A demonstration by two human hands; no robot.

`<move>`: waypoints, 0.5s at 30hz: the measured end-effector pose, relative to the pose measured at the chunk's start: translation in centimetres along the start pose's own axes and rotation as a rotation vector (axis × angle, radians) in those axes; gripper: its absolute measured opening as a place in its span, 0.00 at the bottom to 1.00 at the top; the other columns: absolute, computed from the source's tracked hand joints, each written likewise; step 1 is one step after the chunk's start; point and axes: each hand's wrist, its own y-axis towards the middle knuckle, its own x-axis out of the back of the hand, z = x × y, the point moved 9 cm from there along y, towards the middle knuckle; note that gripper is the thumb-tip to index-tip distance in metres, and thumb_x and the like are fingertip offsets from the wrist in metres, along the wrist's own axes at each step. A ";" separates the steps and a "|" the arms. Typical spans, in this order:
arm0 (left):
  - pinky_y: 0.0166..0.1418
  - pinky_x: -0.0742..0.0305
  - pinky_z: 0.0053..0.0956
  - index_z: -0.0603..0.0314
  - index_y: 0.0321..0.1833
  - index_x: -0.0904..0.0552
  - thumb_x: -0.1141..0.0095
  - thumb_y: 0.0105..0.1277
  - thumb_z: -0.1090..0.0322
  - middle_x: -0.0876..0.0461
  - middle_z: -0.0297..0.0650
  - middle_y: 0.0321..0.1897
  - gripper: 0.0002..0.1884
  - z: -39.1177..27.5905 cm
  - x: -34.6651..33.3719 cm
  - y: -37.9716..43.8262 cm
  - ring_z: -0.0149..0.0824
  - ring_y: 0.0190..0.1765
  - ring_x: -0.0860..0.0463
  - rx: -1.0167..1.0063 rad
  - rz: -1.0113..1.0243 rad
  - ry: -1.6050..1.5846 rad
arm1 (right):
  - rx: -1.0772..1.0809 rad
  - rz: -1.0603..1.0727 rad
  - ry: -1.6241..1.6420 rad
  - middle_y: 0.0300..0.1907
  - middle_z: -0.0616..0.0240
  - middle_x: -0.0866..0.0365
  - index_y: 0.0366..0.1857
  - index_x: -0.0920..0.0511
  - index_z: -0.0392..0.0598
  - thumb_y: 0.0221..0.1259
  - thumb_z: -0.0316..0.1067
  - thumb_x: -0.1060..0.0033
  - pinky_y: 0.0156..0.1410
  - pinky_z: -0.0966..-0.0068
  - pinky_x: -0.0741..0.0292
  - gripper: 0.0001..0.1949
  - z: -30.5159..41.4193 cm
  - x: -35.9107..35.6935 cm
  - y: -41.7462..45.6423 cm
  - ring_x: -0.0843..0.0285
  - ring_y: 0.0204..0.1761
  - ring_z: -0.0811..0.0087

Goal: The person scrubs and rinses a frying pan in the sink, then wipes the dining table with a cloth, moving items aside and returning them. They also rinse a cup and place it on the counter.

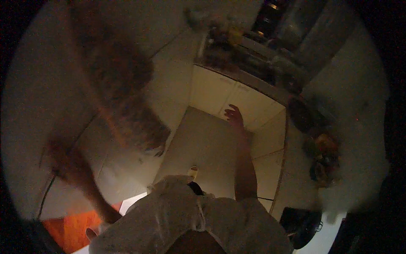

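In the dim head view my right hand (234,115) is in front of the pale cabinet doors (219,89), with its fingers apart and slightly curled and nothing seen in it. Whether it touches a door is unclear. My left hand (60,154) is stretched out to the far left over the pale floor (28,127). It is dark and blurred, so its fingers and anything in them cannot be made out. A large, mottled brown shape (123,73), too blurred to name, lies above and right of the left hand.
Above the cabinet doors runs a countertop edge (234,74) with dark, cluttered items behind it. Several blurred objects (326,152) stand at the right. A black item (299,225) is at lower right. Orange-brown wooden flooring (76,230) shows at lower left.
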 end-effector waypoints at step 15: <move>0.57 0.27 0.43 0.62 0.66 0.36 0.55 0.70 0.50 0.28 0.54 0.57 0.28 -1.0 -12.0 -9.1 0.51 0.53 0.24 0.740 0.390 -1.278 | -0.012 -0.038 0.085 0.47 0.54 0.21 0.54 0.28 0.41 0.64 0.38 0.43 0.40 0.67 0.21 0.18 -22.4 30.0 28.1 0.20 0.39 0.67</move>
